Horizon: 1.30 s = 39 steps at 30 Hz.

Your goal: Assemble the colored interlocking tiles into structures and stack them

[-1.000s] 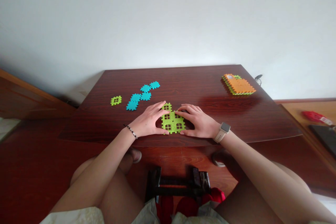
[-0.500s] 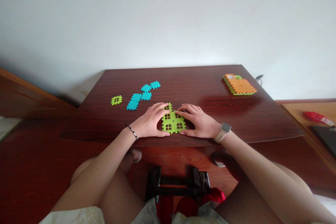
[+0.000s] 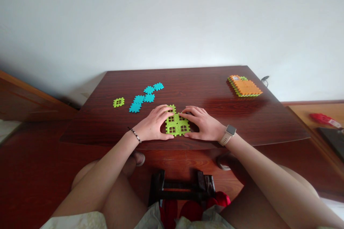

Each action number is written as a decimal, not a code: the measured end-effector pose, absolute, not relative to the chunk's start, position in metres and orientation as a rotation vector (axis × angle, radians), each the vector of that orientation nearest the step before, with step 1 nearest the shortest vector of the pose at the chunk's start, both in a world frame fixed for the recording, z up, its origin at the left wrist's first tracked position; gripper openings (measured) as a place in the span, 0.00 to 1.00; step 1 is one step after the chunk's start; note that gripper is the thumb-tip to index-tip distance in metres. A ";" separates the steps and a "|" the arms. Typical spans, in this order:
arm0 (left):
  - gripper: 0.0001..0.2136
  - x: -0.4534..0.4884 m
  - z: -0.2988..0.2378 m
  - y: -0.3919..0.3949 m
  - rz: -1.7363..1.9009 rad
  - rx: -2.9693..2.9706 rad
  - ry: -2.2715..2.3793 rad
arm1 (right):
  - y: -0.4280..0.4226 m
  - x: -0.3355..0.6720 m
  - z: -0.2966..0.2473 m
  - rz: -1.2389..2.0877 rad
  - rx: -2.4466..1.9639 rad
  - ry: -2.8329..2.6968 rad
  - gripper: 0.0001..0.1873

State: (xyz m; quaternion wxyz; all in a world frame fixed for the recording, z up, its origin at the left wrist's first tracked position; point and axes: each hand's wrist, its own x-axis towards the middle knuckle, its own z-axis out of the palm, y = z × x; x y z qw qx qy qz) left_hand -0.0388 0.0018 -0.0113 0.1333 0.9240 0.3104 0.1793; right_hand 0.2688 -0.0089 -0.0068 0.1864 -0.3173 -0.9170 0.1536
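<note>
Near the table's front edge lies a joined panel of green interlocking window tiles (image 3: 177, 124), with notched edges and small window frames. My left hand (image 3: 154, 123) grips its left side, thumb at the near edge and fingers at the far edge. On the opposite side, my right hand (image 3: 204, 123) holds the panel the same way, fingertips on its far right part and thumb at the near right corner. Part of the panel's upper left is covered by my left fingers.
Several blue interlocking tiles (image 3: 139, 99) lie in a staggered row left of centre. A single green tile (image 3: 118, 102) sits farther left. At the back right is a stack of orange and green tiles (image 3: 245, 86). A wall stands behind the dark wooden table (image 3: 199, 82).
My hands and the green panel stay in place. Only the camera view has shifted very slightly.
</note>
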 end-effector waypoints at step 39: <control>0.18 -0.058 -0.006 -0.005 0.612 2.643 1.060 | -0.008 0.269 -0.008 0.435 -0.890 -2.569 0.43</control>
